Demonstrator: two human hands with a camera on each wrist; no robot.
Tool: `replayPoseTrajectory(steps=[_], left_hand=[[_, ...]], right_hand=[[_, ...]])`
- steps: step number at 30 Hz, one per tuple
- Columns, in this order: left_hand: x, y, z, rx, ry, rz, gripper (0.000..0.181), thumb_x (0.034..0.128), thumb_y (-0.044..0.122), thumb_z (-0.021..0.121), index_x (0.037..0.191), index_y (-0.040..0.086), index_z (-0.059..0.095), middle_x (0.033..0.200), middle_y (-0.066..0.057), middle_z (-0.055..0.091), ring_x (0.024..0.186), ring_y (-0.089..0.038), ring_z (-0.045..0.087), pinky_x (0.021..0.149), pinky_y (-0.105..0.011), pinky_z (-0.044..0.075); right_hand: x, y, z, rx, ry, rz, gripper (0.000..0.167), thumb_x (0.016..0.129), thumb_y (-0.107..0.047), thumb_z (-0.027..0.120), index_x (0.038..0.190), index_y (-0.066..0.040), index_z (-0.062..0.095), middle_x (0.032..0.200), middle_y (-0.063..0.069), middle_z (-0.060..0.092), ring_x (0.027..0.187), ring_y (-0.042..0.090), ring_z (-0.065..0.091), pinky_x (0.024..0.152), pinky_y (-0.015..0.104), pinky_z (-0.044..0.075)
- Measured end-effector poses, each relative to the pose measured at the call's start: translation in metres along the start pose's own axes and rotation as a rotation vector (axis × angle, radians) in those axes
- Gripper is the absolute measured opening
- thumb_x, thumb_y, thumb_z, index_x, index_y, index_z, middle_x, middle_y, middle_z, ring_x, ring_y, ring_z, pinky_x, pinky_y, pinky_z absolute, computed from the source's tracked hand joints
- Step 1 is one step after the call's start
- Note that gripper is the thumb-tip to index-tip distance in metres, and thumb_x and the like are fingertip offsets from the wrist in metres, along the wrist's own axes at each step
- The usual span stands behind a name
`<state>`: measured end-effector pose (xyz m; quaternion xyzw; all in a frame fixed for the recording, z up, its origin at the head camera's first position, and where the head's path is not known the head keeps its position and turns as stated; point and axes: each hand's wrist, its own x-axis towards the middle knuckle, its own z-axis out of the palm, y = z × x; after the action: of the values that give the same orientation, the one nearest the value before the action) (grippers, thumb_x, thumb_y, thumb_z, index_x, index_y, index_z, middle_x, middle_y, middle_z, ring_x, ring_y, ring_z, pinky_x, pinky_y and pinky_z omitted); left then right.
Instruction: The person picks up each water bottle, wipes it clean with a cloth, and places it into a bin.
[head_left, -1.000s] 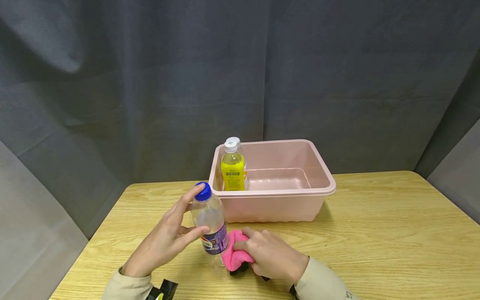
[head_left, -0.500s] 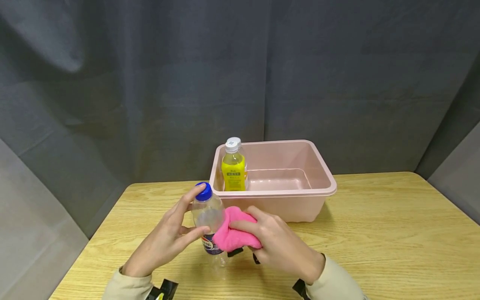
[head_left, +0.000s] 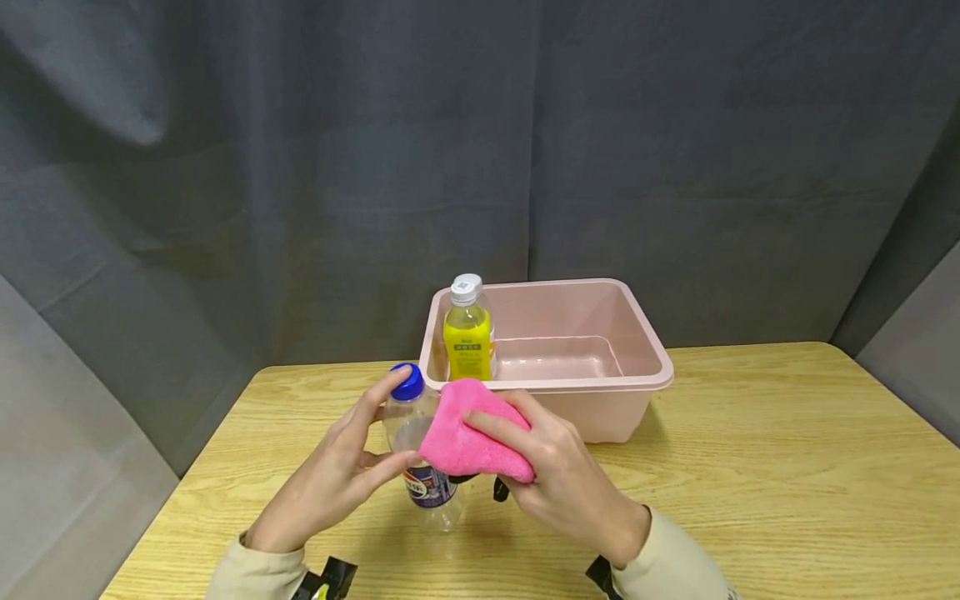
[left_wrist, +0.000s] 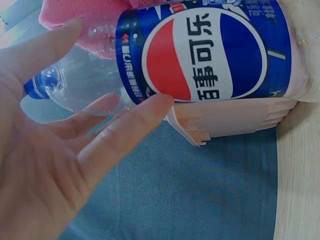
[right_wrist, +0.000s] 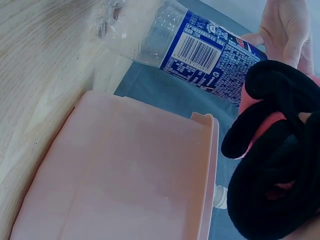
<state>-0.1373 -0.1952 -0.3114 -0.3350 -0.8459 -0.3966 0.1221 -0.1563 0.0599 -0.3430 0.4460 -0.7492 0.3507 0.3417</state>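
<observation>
A clear plastic cola bottle (head_left: 430, 492) with a blue cap and blue label stands upright on the wooden table. My left hand (head_left: 330, 475) holds it from the left, one fingertip on the cap and the thumb against the body. My right hand (head_left: 558, 471) grips a folded pink cloth (head_left: 472, 433) against the bottle's upper right side, covering part of it. In the right wrist view, black fabric (right_wrist: 260, 185) bunches beneath the pink. The Chinese lettering on the label (left_wrist: 205, 55) shows in the left wrist view.
Behind the hands sits a pink plastic bin (head_left: 555, 386). At its left end stands a bottle with yellow contents (head_left: 468, 350) and a white cap, with another white-capped bottle partly hidden behind it. A dark curtain (head_left: 375, 183) hangs at the table's back edge.
My right hand has raised the pink cloth from beside the bottle's lower part to its shoulder. The left hand and the cola bottle stay in nearly the same place.
</observation>
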Motion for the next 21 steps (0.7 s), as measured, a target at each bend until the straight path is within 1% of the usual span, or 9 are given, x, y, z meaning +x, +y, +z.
replayPoseTrajectory(steps=[3, 6, 8, 11, 14, 16, 19, 21], left_hand=[[0.0, 0.0, 0.0, 0.001, -0.002, -0.005, 0.084, 0.0892, -0.002, 0.075, 0.156, 0.02, 0.028, 0.146, -0.023, 0.046, 0.113, -0.041, 0.061, 0.065, -0.023, 0.059], [0.001, 0.0, 0.0, 0.003, -0.004, -0.006, 0.084, 0.0891, -0.002, 0.075, 0.156, 0.02, 0.028, 0.146, -0.023, 0.046, 0.112, -0.041, 0.061, 0.065, -0.023, 0.059], [0.0, 0.0, -0.001, 0.006, -0.004, -0.009, 0.084, 0.089, -0.002, 0.075, 0.156, 0.021, 0.028, 0.146, -0.023, 0.046, 0.112, -0.041, 0.061, 0.065, -0.023, 0.059], [0.0, 0.0, -0.001, 0.011, -0.004, -0.014, 0.085, 0.0887, -0.002, 0.075, 0.155, 0.02, 0.028, 0.146, -0.024, 0.045, 0.112, -0.042, 0.061, 0.065, -0.024, 0.059], [0.0, 0.0, -0.001, 0.017, -0.004, -0.023, 0.085, 0.0886, -0.002, 0.075, 0.155, 0.021, 0.028, 0.147, -0.024, 0.044, 0.113, -0.042, 0.06, 0.064, -0.025, 0.059], [0.0, 0.0, -0.002, 0.018, -0.005, -0.029, 0.085, 0.0885, -0.001, 0.076, 0.155, 0.021, 0.028, 0.148, -0.024, 0.044, 0.113, -0.043, 0.06, 0.064, -0.026, 0.06], [0.0, 0.0, -0.002, 0.021, -0.009, -0.033, 0.085, 0.0889, 0.0, 0.075, 0.155, 0.022, 0.028, 0.149, -0.024, 0.043, 0.113, -0.044, 0.06, 0.064, -0.026, 0.06], [0.0, 0.0, -0.001, 0.024, -0.012, -0.021, 0.084, 0.0893, 0.0, 0.075, 0.155, 0.021, 0.027, 0.149, -0.024, 0.043, 0.114, -0.044, 0.06, 0.064, -0.026, 0.06]], right_hand=[[0.0, 0.001, 0.0, -0.004, 0.011, -0.017, 0.057, 0.067, 0.017, 0.07, 0.118, -0.008, 0.072, 0.114, 0.012, 0.063, 0.096, 0.024, 0.064, 0.079, 0.042, 0.058], [0.0, 0.0, 0.0, -0.003, 0.003, -0.016, 0.059, 0.066, 0.018, 0.07, 0.118, -0.009, 0.072, 0.115, 0.012, 0.064, 0.096, 0.024, 0.064, 0.078, 0.042, 0.058], [0.001, 0.0, 0.0, -0.008, -0.019, -0.016, 0.06, 0.066, 0.018, 0.069, 0.118, -0.01, 0.072, 0.116, 0.011, 0.063, 0.095, 0.023, 0.064, 0.078, 0.041, 0.058], [0.0, 0.0, 0.0, -0.036, -0.08, -0.013, 0.057, 0.068, 0.016, 0.071, 0.118, -0.013, 0.073, 0.116, 0.008, 0.062, 0.093, 0.02, 0.062, 0.076, 0.037, 0.058], [-0.001, 0.0, 0.003, -0.099, -0.161, -0.021, 0.052, 0.071, 0.012, 0.075, 0.114, -0.017, 0.071, 0.108, 0.004, 0.059, 0.086, 0.015, 0.058, 0.07, 0.031, 0.056], [-0.004, 0.001, 0.006, -0.148, -0.231, -0.028, 0.048, 0.07, 0.009, 0.078, 0.109, -0.018, 0.07, 0.102, 0.003, 0.056, 0.082, 0.014, 0.055, 0.065, 0.027, 0.053], [-0.01, 0.004, 0.012, -0.222, -0.384, -0.03, 0.046, 0.068, 0.004, 0.082, 0.105, -0.019, 0.069, 0.099, 0.003, 0.055, 0.077, 0.015, 0.054, 0.063, 0.027, 0.051], [-0.016, 0.006, 0.018, -0.251, -0.512, -0.021, 0.043, 0.068, 0.003, 0.082, 0.102, -0.019, 0.07, 0.097, 0.003, 0.056, 0.075, 0.014, 0.055, 0.062, 0.027, 0.051]])
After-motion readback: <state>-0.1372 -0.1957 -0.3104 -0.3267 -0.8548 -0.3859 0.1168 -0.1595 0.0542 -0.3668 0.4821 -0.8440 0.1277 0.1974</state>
